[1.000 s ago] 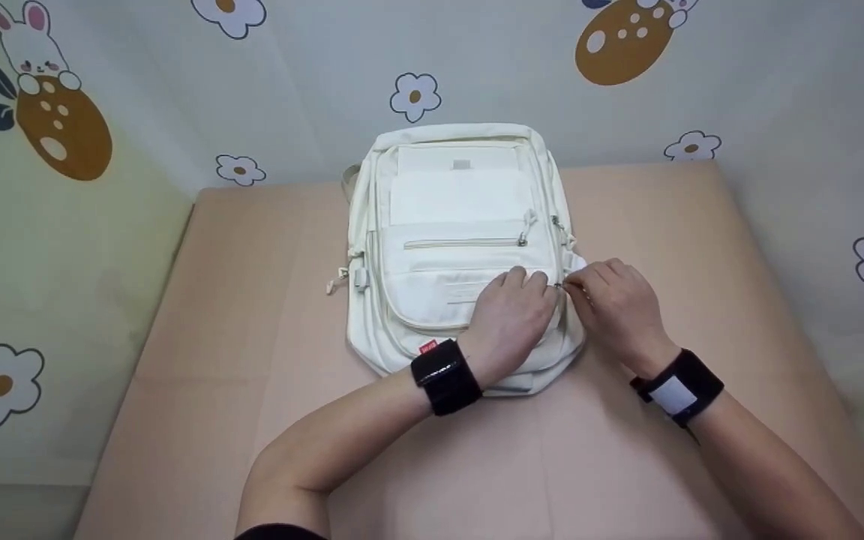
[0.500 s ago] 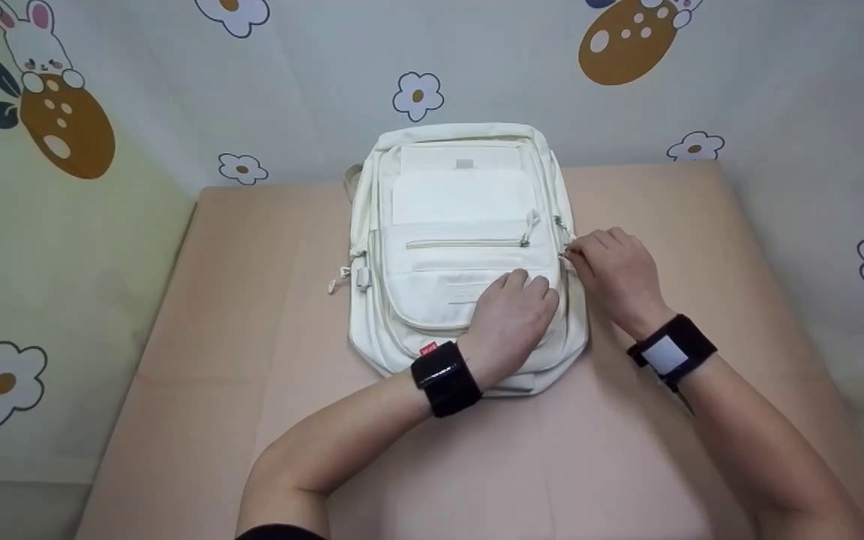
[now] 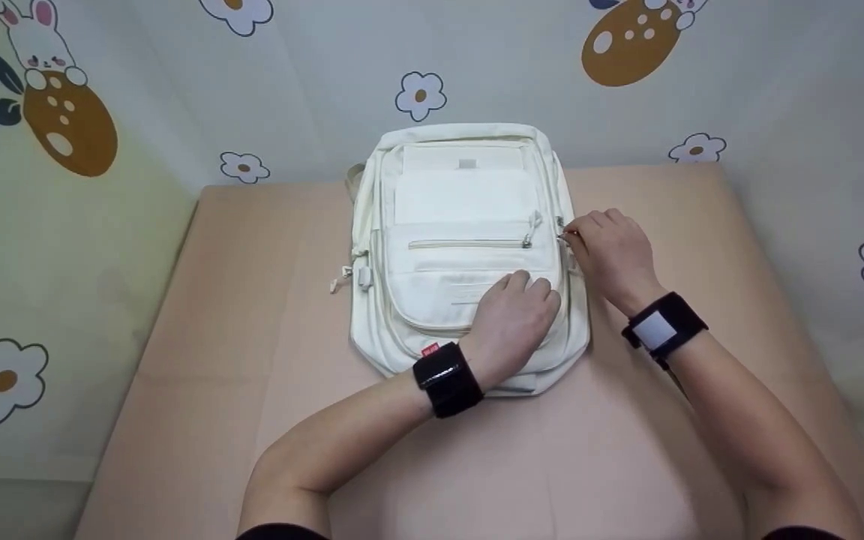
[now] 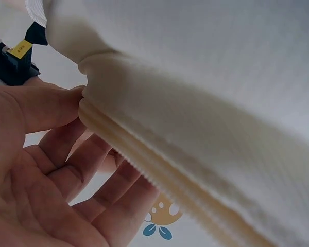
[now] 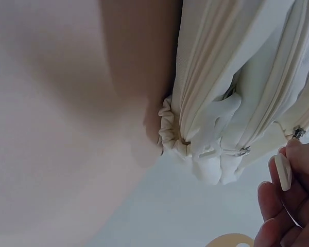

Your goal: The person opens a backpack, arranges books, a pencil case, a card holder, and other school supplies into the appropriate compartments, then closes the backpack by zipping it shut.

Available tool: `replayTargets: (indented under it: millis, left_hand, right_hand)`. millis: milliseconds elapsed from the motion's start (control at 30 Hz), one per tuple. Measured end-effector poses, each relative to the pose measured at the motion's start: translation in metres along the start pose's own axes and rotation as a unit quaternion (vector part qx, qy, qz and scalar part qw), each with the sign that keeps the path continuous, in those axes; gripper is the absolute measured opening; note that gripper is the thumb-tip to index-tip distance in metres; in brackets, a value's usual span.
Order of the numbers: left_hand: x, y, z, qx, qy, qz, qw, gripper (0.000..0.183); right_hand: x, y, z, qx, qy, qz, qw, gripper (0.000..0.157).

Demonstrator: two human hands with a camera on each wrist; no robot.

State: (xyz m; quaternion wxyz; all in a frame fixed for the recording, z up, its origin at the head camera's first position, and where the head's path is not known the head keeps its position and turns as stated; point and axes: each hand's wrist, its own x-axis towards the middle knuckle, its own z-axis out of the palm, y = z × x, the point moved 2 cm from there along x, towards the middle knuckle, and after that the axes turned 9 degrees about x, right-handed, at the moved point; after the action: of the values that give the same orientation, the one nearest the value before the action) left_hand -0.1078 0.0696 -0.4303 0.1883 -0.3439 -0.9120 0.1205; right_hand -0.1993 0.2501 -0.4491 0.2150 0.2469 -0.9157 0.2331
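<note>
A cream backpack (image 3: 469,199) lies front side up. My left hand (image 3: 513,322) is over the lower right of its front pocket. In the left wrist view, thumb and fingers pinch the pocket's fabric edge (image 4: 144,98), along which a row of zipper teeth (image 4: 167,185) runs. My right hand (image 3: 616,251) is at the bag's right side, higher up. Close up in the right wrist view, its thumb and fingers pinch a pale zipper pull (image 5: 283,172), just below a metal slider (image 5: 297,133).
The bag rests on a tan-covered table (image 3: 252,300) near its back edge. Behind hangs a pale curtain (image 3: 312,90) printed with flowers and rabbits. A horizontal zipper (image 3: 469,244) crosses the bag's front, and another pull (image 3: 342,279) hangs off its left side.
My right hand has moved up along the bag's right side with the zipper pull, away from the left hand. The left hand has stayed in place on the pocket.
</note>
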Motion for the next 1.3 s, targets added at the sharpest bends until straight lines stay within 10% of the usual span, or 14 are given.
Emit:
replayTargets:
  millis: [1300]
  left_hand:
    - [-0.012,-0.011,-0.001,0.002,0.032,0.025,0.9992,0.013]
  right_hand:
    - [-0.018,0.034,0.0,0.039,-0.018,0.104,0.994,0.017]
